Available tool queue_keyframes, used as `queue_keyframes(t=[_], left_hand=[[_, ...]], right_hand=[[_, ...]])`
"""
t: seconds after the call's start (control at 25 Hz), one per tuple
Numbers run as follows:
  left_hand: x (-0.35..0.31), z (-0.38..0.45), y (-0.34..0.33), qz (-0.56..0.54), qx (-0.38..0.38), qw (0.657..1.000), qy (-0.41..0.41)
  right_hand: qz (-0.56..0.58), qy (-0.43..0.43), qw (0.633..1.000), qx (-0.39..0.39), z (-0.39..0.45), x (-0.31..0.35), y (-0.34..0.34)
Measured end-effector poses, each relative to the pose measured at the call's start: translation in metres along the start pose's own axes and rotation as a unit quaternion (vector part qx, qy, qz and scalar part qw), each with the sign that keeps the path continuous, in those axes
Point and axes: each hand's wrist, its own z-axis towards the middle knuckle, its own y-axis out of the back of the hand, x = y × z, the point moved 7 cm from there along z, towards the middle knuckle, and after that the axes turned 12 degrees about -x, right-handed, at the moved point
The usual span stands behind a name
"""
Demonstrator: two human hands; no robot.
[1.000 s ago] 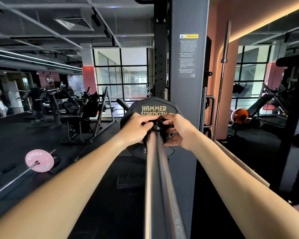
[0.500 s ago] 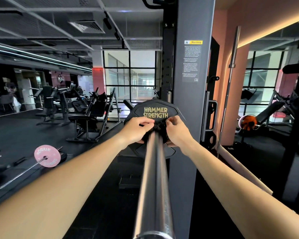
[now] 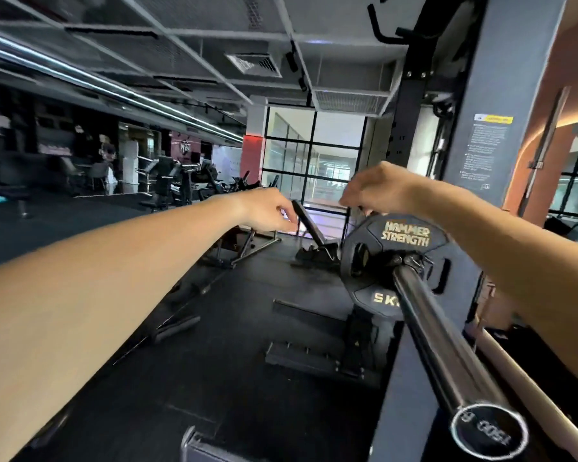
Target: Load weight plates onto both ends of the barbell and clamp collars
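The steel barbell sleeve (image 3: 437, 331) runs from its end cap at lower right up to a black Hammer Strength 5 kg plate (image 3: 404, 236) seated on it. A dark spring collar (image 3: 404, 261) sits on the sleeve against the plate's face. My left hand (image 3: 267, 210) hangs in the air left of the plate, fingers loosely curled, holding nothing. My right hand (image 3: 374, 190) hovers just above the plate's top edge, fingers curled down, and grips nothing.
The grey rack upright (image 3: 501, 135) with a warning label stands right behind the plate. A bare bar (image 3: 544, 145) leans against the pink wall on the right. Benches and machines (image 3: 181, 185) fill the dark floor to the left; a rack foot (image 3: 314, 358) lies below the plate.
Both hands have come off the collar and lifted away, the left one moving left and the right one up. The view has swung left, so the bar now sits on the right.
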Motion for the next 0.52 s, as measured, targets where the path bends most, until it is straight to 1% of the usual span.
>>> queue_keyframes(t=[0.08,0.16,0.24,0.28,0.36,0.44,0.52], left_hand=[[0.045,-0.024,0.028,0.012,-0.002,1.000,0.009],[0.090,-0.047,0.049,0.018,0.002,1.000,0.014],[0.134,-0.070,0.067,0.026,0.007,0.999,0.021],[0.156,-0.081,0.075,0.032,0.007,0.999,0.025],[0.198,-0.097,0.086,0.038,0.008,0.998,0.038],[0.234,-0.106,0.091,0.037,0.015,0.998,0.049],[0.262,-0.109,0.095,0.036,0.015,0.998,0.054]], right_hand=[[-0.041,0.028,0.998,0.025,0.008,0.060,-0.003],[-0.045,0.032,0.998,0.035,0.013,0.108,-0.016],[-0.045,0.036,0.998,0.035,0.015,0.144,-0.044],[-0.048,0.037,0.997,0.042,0.015,0.158,-0.066],[-0.058,0.027,0.995,0.080,0.008,0.178,-0.118],[-0.063,0.002,0.990,0.123,0.002,0.188,-0.168],[-0.060,-0.016,0.987,0.147,0.002,0.194,-0.206]])
